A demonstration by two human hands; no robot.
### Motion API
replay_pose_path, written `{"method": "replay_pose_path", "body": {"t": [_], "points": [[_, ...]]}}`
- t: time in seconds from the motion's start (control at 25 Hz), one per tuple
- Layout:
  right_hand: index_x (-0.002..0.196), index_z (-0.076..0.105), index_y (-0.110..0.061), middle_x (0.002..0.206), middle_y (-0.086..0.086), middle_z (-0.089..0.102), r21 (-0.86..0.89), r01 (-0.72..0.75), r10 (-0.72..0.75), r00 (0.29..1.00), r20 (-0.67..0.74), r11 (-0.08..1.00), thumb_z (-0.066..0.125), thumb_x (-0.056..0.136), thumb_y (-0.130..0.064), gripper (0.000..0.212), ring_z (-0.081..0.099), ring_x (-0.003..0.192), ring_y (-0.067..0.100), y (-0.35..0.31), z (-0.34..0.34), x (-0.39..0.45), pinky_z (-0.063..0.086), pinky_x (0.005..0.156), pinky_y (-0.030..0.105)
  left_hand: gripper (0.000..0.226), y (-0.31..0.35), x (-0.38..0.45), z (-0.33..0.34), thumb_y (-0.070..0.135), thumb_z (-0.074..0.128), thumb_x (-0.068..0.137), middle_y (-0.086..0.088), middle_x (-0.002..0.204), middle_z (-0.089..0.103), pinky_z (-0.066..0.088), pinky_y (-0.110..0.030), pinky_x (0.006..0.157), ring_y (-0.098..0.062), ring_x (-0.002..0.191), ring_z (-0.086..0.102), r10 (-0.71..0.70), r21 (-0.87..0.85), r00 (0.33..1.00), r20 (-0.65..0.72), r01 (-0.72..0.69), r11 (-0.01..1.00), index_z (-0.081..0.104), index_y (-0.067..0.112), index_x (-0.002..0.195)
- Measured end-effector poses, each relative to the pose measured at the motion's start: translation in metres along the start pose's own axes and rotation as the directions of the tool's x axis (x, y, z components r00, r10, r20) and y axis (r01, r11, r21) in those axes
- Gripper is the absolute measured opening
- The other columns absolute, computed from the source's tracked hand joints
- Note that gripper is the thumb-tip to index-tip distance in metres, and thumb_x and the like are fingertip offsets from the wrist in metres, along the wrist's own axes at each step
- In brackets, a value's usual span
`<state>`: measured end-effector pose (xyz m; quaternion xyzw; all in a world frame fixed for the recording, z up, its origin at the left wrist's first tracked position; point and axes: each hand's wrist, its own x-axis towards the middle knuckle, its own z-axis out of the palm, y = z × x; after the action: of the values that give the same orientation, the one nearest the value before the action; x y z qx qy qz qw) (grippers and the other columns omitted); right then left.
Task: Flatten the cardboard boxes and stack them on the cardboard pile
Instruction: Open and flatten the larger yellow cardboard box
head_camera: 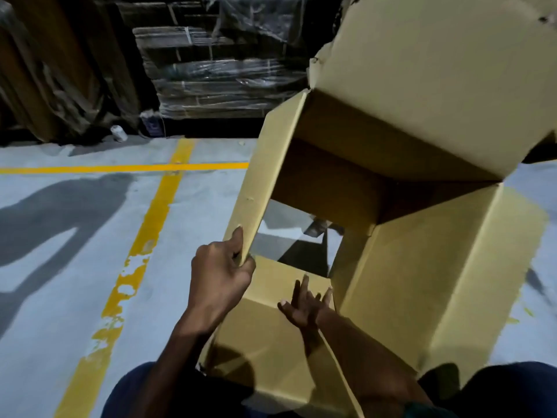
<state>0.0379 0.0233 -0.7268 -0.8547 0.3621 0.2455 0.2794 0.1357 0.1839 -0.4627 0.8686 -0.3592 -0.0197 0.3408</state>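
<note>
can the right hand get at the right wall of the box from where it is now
Probably yes. The right hand is open inside the cardboard box, fingers spread over the near flap, and the right wall stands just beside it with nothing between them. The left hand grips the left wall's edge.

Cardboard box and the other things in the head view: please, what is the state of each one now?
Cardboard box: open at both ends, not yet flat, floor visible through it.
Top flap: folded outward, edge torn.
Left hand: grips the edge of the box's left panel.
Right hand: fingers spread inside the box, holds nothing.
Wrapped cardboard stack: flat sheets, bundled in plastic film.
Yellow floor line: paint chipped.
</note>
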Motion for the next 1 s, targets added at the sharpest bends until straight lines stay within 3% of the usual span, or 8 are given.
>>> {"method": "replay_pose_path", "body": {"t": [0.2, 0.36, 0.48, 0.56, 0.72, 0.84, 0.92, 1.0], "points": [[0.152, -0.029, -0.028, 0.156, 0.003, 0.041, 0.150, -0.057, 0.032, 0.985, 0.167, 0.987, 0.026, 0.091, -0.075, 0.095, 0.036, 0.144, 0.032, 0.001, 0.038, 0.019, -0.004, 0.113, 0.069, 0.049, -0.019, 0.015, 0.016, 0.020, 0.070, 0.084, -0.017, 0.085, 0.070, 0.043, -0.030, 0.068, -0.033, 0.087, 0.065, -0.077, 0.058, 0.997, 0.030, 0.075, 0.995, 0.063, 0.016, 0.133], [0.153, -0.025, -0.027, 0.143, 0.014, 0.053, 0.287, 0.033, -0.019, 0.998, -0.052, 0.957, 0.060, 0.096, -0.041, 0.103, 0.056, 0.124, 0.032, 0.000, 0.002, 0.025, 0.038, 0.107, 0.050, 0.048, -0.028, 0.021, 0.026, 0.021, 0.070, 0.084, -0.016, 0.082, 0.067, 0.039, -0.027, 0.068, -0.034, 0.088, 0.064, -0.108, 0.082, 0.992, 0.063, 0.103, 0.991, 0.063, 0.015, 0.131], [0.158, -0.005, -0.018, 0.150, 0.013, 0.033, 0.066, 0.101, -0.062, 0.897, -0.438, 0.993, 0.068, 0.089, -0.034, 0.101, 0.042, 0.134, 0.030, 0.004, -0.043, 0.031, 0.036, 0.113, 0.049, 0.047, -0.026, 0.019, 0.025, 0.022, 0.070, 0.085, -0.017, 0.082, 0.067, 0.038, -0.029, 0.067, -0.036, 0.087, 0.063, -0.084, 0.104, 0.994, 0.069, 0.077, 0.992, 0.063, 0.015, 0.132], [0.157, -0.001, -0.018, 0.156, 0.013, 0.021, -0.022, 0.094, -0.091, 0.843, -0.530, 0.995, 0.076, 0.081, -0.035, 0.110, 0.028, 0.142, 0.032, 0.005, -0.072, 0.037, 0.026, 0.118, 0.052, 0.047, -0.023, 0.017, 0.025, 0.023, 0.069, 0.086, -0.017, 0.082, 0.067, 0.040, -0.031, 0.067, -0.037, 0.088, 0.063, -0.075, 0.113, 0.994, 0.074, 0.066, 0.991, 0.063, 0.015, 0.131], [0.158, 0.008, -0.018, 0.161, 0.010, 0.018, -0.239, -0.063, -0.058, 0.882, -0.468, 0.969, 0.064, 0.092, -0.042, 0.090, 0.018, 0.148, 0.037, 0.005, -0.105, 0.053, 0.022, 0.118, 0.060, 0.048, -0.020, 0.016, 0.025, 0.022, 0.069, 0.085, -0.018, 0.086, 0.070, 0.046, -0.034, 0.072, -0.035, 0.089, 0.064, -0.066, 0.087, 0.995, 0.075, 0.060, 0.994, 0.062, 0.017, 0.133], [0.160, 0.006, -0.020, 0.167, 0.006, 0.009, -0.145, -0.070, 0.025, 0.957, -0.290, 0.987, 0.056, 0.098, -0.039, 0.082, 0.000, 0.153, 0.036, 0.016, -0.117, 0.075, 0.011, 0.117, 0.065, 0.050, -0.018, 0.018, 0.030, 0.023, 0.070, 0.084, -0.016, 0.087, 0.071, 0.049, -0.035, 0.077, -0.034, 0.091, 0.065, -0.081, 0.063, 0.993, 0.083, 0.076, 0.995, 0.062, 0.018, 0.134], [0.158, 0.015, -0.020, 0.165, 0.010, 0.018, -0.007, -0.077, 0.074, 0.974, -0.215, 0.997, 0.061, 0.096, -0.036, 0.079, 0.011, 0.151, 0.038, 0.023, -0.127, 0.081, 0.015, 0.117, 0.066, 0.050, -0.018, 0.021, 0.034, 0.023, 0.070, 0.084, -0.016, 0.086, 0.071, 0.050, -0.035, 0.076, -0.035, 0.091, 0.065, -0.069, 0.079, 0.994, 0.089, 0.062, 0.995, 0.062, 0.018, 0.133], [0.155, 0.024, -0.021, 0.156, 0.015, 0.035, 0.036, -0.066, 0.073, 0.967, -0.245, 0.997, 0.064, 0.093, -0.036, 0.075, 0.027, 0.145, 0.039, 0.024, -0.133, 0.075, 0.025, 0.115, 0.063, 0.048, -0.019, 0.024, 0.036, 0.023, 0.069, 0.084, -0.015, 0.082, 0.069, 0.050, -0.036, 0.073, -0.034, 0.087, 0.064, -0.057, 0.078, 0.994, 0.095, 0.049, 0.996, 0.063, 0.017, 0.131]]}}
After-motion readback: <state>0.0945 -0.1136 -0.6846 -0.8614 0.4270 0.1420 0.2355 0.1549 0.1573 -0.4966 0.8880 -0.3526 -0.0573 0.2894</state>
